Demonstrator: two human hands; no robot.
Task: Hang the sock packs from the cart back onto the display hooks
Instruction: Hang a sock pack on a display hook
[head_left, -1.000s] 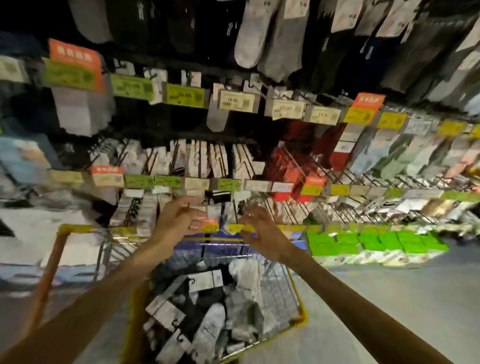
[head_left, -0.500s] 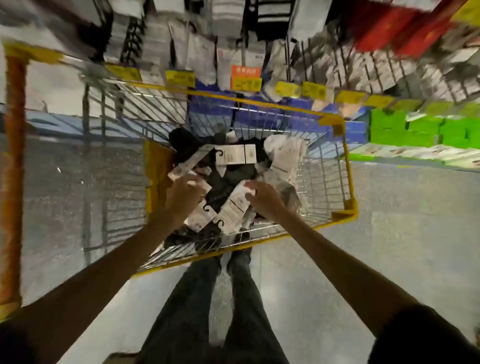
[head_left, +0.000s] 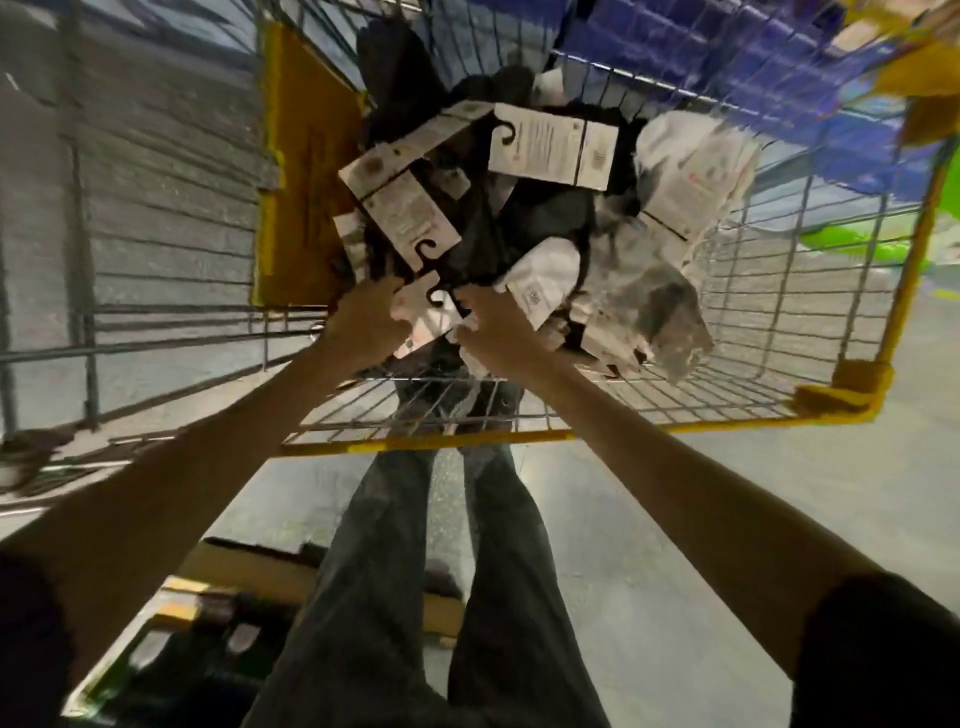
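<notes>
A wire cart (head_left: 597, 423) with yellow trim stands in front of me, piled with several sock packs (head_left: 550, 145) in black, white and grey with white card headers and black hooks. Both my hands reach into the near end of the pile. My left hand (head_left: 363, 325) and my right hand (head_left: 496, 330) grip the same white-carded sock pack (head_left: 423, 306) from either side, its black hook showing between them. The display hooks are out of view.
The cart's yellow side panel (head_left: 306, 171) is on the left. Blue boxes (head_left: 727, 57) and green boxes (head_left: 883, 239) line the lowest shelf beyond the cart. A cardboard box (head_left: 249, 571) lies on the floor by my legs. Grey floor (head_left: 701, 509) spreads to the right.
My view dropped from the sock display down into the cart. Both hands left the hooks, reached into the pile and closed on one white-carded pack at its near end.
</notes>
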